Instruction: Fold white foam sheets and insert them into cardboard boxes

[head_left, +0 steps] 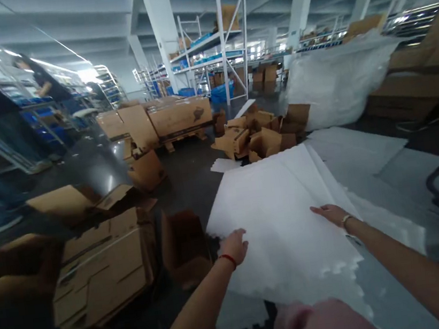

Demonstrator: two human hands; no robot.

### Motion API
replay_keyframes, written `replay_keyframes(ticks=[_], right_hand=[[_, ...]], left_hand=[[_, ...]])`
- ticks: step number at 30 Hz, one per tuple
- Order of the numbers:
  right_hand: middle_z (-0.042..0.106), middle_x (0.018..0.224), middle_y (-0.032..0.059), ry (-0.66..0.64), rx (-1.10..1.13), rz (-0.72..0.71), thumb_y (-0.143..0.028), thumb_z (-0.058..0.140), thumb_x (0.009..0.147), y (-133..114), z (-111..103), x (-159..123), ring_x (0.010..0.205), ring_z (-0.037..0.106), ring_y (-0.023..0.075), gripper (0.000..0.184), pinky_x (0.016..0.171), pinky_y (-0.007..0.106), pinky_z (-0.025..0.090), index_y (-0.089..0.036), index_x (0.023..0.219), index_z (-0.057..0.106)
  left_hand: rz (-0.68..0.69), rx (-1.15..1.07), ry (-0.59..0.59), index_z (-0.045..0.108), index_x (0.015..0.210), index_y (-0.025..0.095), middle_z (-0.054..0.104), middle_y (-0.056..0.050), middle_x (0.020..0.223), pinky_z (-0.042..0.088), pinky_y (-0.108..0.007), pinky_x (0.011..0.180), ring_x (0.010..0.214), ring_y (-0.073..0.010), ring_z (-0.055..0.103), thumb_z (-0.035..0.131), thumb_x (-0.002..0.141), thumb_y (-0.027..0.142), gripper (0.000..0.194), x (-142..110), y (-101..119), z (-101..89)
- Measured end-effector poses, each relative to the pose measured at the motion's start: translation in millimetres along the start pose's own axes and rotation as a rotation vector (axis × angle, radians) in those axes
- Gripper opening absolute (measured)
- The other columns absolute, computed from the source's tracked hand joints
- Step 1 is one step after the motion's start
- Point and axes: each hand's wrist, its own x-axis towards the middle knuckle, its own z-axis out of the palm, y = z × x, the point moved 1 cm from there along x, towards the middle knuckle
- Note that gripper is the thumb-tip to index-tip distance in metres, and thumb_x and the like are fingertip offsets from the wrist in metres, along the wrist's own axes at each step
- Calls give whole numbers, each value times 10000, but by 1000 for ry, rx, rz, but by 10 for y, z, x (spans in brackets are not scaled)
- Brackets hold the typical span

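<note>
A large white foam sheet (286, 215) with a notched edge lies tilted in front of me, over other white sheets (359, 151) on the floor. My left hand (235, 245), with a red band at the wrist, grips the sheet's left edge, fingers curled over it. My right hand (331, 213), with a bracelet at the wrist, lies flat on top of the sheet near its right side, fingers stretched out.
Flattened and open cardboard boxes (103, 266) sit at my left, more small boxes (256, 135) lie ahead. A pallet with long cartons (165, 119) stands further back. A big white bag (334, 82) is at right, metal shelving (224, 45) behind. A person (40, 77) stands far left.
</note>
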Motion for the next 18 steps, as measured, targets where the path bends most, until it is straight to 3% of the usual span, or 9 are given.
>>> replay_keyframes(ticks=[3, 5, 8, 10, 13, 16, 18], right_hand=[[644, 917, 120, 2, -154, -9, -437, 550, 801, -271, 266, 204, 813, 606, 218, 370, 670, 283, 433, -101, 952, 584], [639, 918, 117, -65, -288, -118, -412, 520, 819, -452, 383, 158, 813, 606, 219, 333, 669, 284, 417, -120, 977, 550], [642, 880, 127, -280, -432, -254, -453, 519, 813, -703, 447, 75, 812, 619, 244, 382, 667, 299, 411, -116, 992, 517], [631, 970, 182, -343, -483, -208, -503, 519, 805, -876, 480, 120, 913, 613, 283, 501, 717, 317, 421, -75, 1064, 486], [581, 1099, 249, -247, -495, -82, -509, 488, 828, -1156, 642, 229, 1036, 575, 320, 613, 791, 342, 426, -17, 1182, 398], [597, 1086, 225, -131, -424, -176, -466, 480, 843, -1386, 889, 218, 993, 602, 311, 589, 788, 367, 441, -44, 1229, 341], [597, 1094, 213, -76, -351, -207, -445, 481, 850, -1416, 981, 225, 993, 606, 296, 591, 806, 371, 447, -49, 1254, 310]], left_hand=[[-100, 6, 54, 243, 1417, 197, 217, -114, 1499, 237, -449, 1087, 1361, -269, 228, 429, 845, 281, 607, 592, -73, 484], [-156, -5, 28, 175, 1441, 215, 134, -121, 1519, 208, -512, 1083, 1379, -308, 154, 403, 862, 337, 634, 856, -117, 830], [-158, -24, -2, 170, 1441, 274, 99, -83, 1528, 154, -512, 1101, 1391, -305, 78, 395, 859, 428, 642, 1039, -135, 1314], [-139, -2, 26, 151, 1438, 313, 60, -53, 1534, 98, -512, 1112, 1394, -302, 12, 429, 835, 466, 682, 1074, -130, 1552], [-131, 45, 77, 147, 1434, 335, 66, -40, 1535, 76, -524, 1111, 1393, -307, -1, 449, 817, 480, 703, 1110, -126, 1751], [-142, 55, 119, 164, 1433, 330, 87, -49, 1533, 72, -545, 1105, 1392, -318, 13, 468, 801, 489, 719, 1161, -122, 1812], [-139, 53, 152, 177, 1431, 326, 104, -53, 1531, 74, -553, 1102, 1391, -322, 29, 485, 790, 489, 730, 1183, -111, 1819]])
